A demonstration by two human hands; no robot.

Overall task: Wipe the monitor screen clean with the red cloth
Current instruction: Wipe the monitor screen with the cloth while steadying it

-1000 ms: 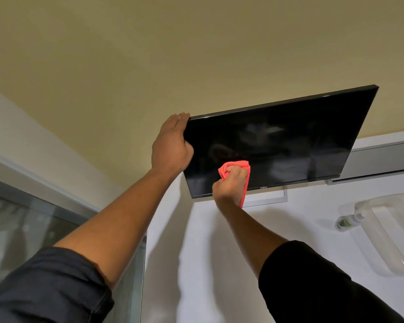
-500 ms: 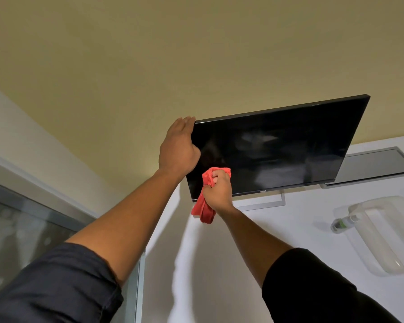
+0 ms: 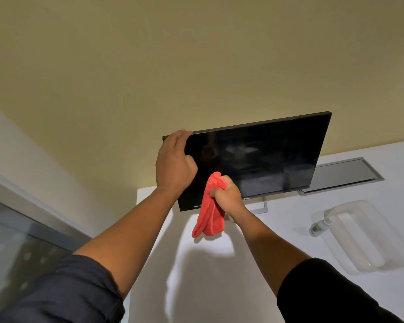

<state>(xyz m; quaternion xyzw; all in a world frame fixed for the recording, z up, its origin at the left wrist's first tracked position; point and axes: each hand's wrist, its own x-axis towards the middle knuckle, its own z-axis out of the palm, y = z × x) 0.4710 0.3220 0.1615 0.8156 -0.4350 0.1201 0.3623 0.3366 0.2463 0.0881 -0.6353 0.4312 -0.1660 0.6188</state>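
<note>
A black monitor (image 3: 266,157) with a dark, glossy screen stands on a white table (image 3: 289,229) against a yellowish wall. My left hand (image 3: 173,166) grips the monitor's upper left corner, fingers hooked over the top edge. My right hand (image 3: 229,198) clutches the red cloth (image 3: 209,217) at the screen's lower left part. The cloth's top is bunched against the screen, and most of it hangs loose below the monitor's bottom edge.
A clear plastic container (image 3: 359,236) lies at the right on the table, with a small bottle (image 3: 318,227) beside it. A grey cable hatch (image 3: 341,174) sits behind the monitor's right side. A glass partition (image 3: 21,248) runs along the left.
My right hand slid the cloth leftward along the lower screen, and the cloth unfolded so it dangles below the bezel. The left hand's fingers have curled over the top edge.
</note>
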